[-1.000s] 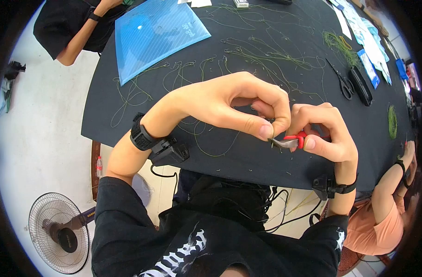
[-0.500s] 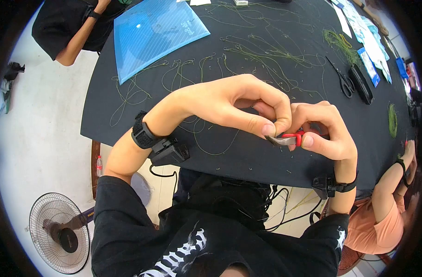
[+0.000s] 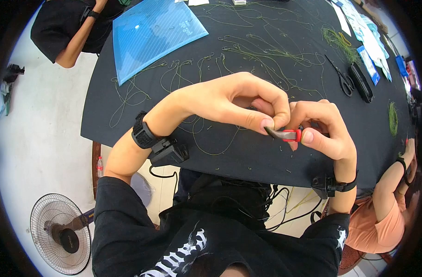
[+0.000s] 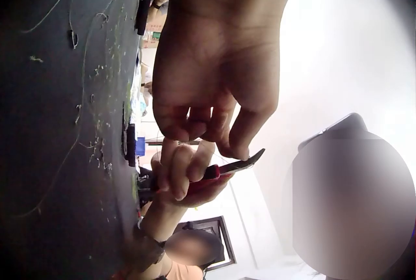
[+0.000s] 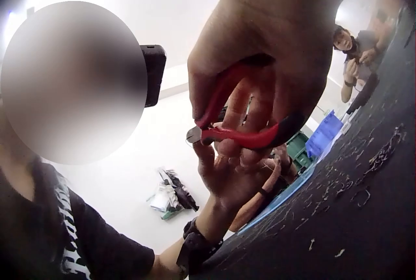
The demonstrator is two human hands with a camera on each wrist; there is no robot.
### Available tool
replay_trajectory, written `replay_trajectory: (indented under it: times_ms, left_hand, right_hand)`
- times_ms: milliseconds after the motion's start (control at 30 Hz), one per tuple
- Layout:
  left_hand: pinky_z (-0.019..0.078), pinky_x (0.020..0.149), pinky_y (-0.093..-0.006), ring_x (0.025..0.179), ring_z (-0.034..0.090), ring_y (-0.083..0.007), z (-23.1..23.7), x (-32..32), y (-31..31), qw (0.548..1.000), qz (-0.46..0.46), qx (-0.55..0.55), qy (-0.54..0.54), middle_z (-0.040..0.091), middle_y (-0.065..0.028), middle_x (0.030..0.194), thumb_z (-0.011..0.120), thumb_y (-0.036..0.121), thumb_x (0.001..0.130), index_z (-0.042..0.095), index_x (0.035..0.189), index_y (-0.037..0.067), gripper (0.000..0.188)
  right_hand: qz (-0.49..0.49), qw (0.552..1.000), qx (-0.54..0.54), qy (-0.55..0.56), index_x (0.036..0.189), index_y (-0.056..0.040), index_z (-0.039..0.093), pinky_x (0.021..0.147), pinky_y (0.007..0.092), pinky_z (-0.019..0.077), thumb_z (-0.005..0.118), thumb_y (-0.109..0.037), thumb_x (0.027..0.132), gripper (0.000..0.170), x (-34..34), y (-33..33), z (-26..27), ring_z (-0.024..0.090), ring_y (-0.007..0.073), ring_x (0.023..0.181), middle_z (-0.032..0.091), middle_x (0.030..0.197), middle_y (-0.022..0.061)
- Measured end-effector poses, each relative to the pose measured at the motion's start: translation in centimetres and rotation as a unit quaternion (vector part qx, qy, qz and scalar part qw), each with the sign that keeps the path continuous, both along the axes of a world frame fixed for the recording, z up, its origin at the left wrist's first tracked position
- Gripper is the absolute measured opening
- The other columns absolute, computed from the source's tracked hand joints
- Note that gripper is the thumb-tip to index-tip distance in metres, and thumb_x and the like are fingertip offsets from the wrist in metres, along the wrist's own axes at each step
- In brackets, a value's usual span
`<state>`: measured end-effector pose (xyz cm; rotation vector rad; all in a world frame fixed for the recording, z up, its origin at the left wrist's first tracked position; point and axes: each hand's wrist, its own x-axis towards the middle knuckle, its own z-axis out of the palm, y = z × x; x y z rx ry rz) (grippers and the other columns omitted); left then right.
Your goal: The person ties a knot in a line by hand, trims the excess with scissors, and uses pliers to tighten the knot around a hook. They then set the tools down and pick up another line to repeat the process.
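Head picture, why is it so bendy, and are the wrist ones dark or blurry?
Head view: the wide lens curves the table edge, corners black; left wrist view: white background washed out, left hand shadowed, round patch blurred; right wrist view: pale glare behind the shadowed right hand, another patch blurred.

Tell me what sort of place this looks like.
Probably a shared handicraft workroom: green cord is strewn over a black table, the right hand grips red-handled pliers, and an orange-shirted person sits alongside.
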<state>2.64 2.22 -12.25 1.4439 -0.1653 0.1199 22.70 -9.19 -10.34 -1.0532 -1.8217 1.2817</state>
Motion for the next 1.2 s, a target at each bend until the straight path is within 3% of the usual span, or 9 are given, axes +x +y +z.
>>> replay_trajectory:
  times_ms: [167,600,667,1100,1200]
  left_hand:
    - [0.0373,0.067,-0.0226,0.076,0.044,-0.0103,-0.2,0.0,0.0,1.000,-0.006,-0.019,0.003,0.045,-0.0023,0.081,0.061,0.017,0.082,0.054,0.080,0.001,0.017]
    - [0.0324,0.061,-0.0189,0.072,0.042,-0.0068,-0.7,0.1,0.1,0.998,0.033,-0.044,0.030,0.044,0.0010,0.079,0.061,0.016,0.080,0.051,0.075,0.004,0.016]
    - [0.0322,0.059,-0.0189,0.067,0.041,-0.0040,-1.3,0.3,0.2,0.999,0.036,-0.034,0.004,0.045,0.0043,0.073,0.062,0.019,0.083,0.054,0.083,0.004,0.017]
    - [0.0357,0.061,-0.0186,0.066,0.044,-0.0032,-1.0,0.2,0.6,0.999,0.044,0.010,-0.004,0.050,0.0046,0.072,0.064,0.019,0.083,0.057,0.086,0.004,0.017]
    - [0.0347,0.063,-0.0192,0.073,0.044,-0.0075,-0.2,0.0,0.5,0.999,0.046,0.001,0.029,0.045,0.0000,0.079,0.060,0.010,0.078,0.051,0.074,0.003,0.012]
  right_hand:
    - [-0.005,1.000,0.003,0.007,0.078,-0.0060,0.061,0.040,0.0206,0.0223,0.057,-0.029,0.082,0.024,-0.2,-0.1,0.0,0.041,0.0034,0.044,0.056,0.057,-0.0029]
    - [0.012,0.995,-0.062,0.075,0.083,0.0001,0.059,0.054,0.0201,0.0378,0.053,-0.031,0.088,0.032,-0.1,0.6,-0.7,0.053,0.0078,0.062,0.059,0.069,0.0043]
    - [0.011,0.994,-0.062,0.087,0.084,0.0004,0.059,0.056,0.0205,0.0392,0.053,-0.032,0.088,0.033,-0.2,0.6,-0.8,0.054,0.0085,0.064,0.060,0.071,0.0047]
    - [0.013,0.992,-0.091,0.090,0.084,0.0005,0.059,0.058,0.0203,0.0406,0.053,-0.033,0.089,0.035,-0.3,0.4,-0.7,0.055,0.0097,0.066,0.059,0.071,0.0061]
    - [0.010,0.992,-0.080,0.098,0.083,0.0002,0.059,0.056,0.0198,0.0396,0.052,-0.033,0.089,0.034,-0.6,0.4,-0.6,0.054,0.0090,0.064,0.058,0.069,0.0055]
